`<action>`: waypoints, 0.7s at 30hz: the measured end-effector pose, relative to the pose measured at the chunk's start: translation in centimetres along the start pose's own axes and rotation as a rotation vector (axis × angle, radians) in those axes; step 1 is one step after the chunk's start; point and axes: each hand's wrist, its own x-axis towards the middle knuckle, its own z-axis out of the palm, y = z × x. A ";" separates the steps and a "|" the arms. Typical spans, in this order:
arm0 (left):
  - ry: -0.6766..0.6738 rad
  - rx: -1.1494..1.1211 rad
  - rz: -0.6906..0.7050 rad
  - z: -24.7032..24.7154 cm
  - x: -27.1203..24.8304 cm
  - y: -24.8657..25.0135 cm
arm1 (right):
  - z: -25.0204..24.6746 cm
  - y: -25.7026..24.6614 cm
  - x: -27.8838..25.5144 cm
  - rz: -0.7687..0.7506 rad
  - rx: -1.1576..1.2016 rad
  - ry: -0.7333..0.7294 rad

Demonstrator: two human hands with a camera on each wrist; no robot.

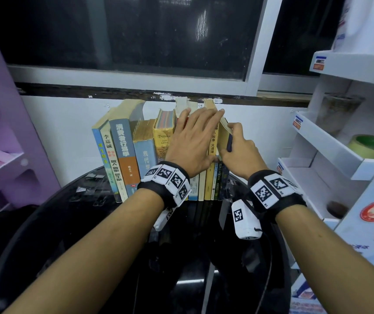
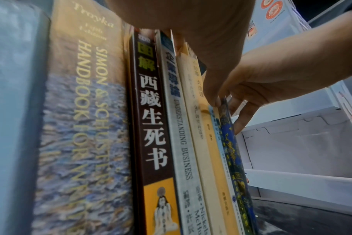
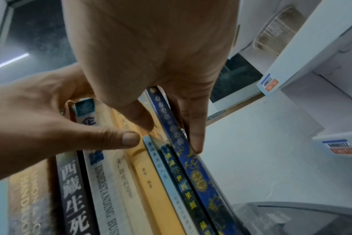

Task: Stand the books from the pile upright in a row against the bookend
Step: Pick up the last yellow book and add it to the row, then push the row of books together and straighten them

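Observation:
A row of books (image 1: 136,152) stands upright on the black round table (image 1: 86,223), against the white wall. My left hand (image 1: 200,123) lies with straight fingers across the upper spines of the middle books, its thumb (image 3: 129,139) stretched toward the thin books. At the row's right end stands a thin dark blue book (image 3: 193,168) with gold ornaments. My right hand (image 1: 232,141) pinches its top between thumb and fingers (image 3: 193,127). The same book (image 2: 231,143) is the outermost one in the left wrist view. I cannot make out a bookend.
A white shelf unit (image 1: 331,141) stands close on the right, holding a green tape roll (image 1: 372,146). On the left is a purple shelf (image 1: 2,137). A dark window (image 1: 136,30) runs above the wall. Small clear pieces (image 1: 86,189) lie on the table left of the row.

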 end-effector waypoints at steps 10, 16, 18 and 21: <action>0.154 -0.151 -0.206 -3.7 -3.0 -4.7 | -0.7 -1.0 -1.6 0.103 0.224 0.015; 0.260 -0.164 -0.411 -5.3 -6.4 -9.9 | -0.9 -1.2 -2.0 0.175 0.284 0.030; 0.258 -0.177 -0.522 -5.8 -7.6 -11.3 | -0.8 -1.3 -2.2 0.184 0.298 0.031; 0.211 -0.288 -0.693 -6.3 -9.2 -13.0 | -0.5 -1.6 -2.5 0.194 0.329 0.016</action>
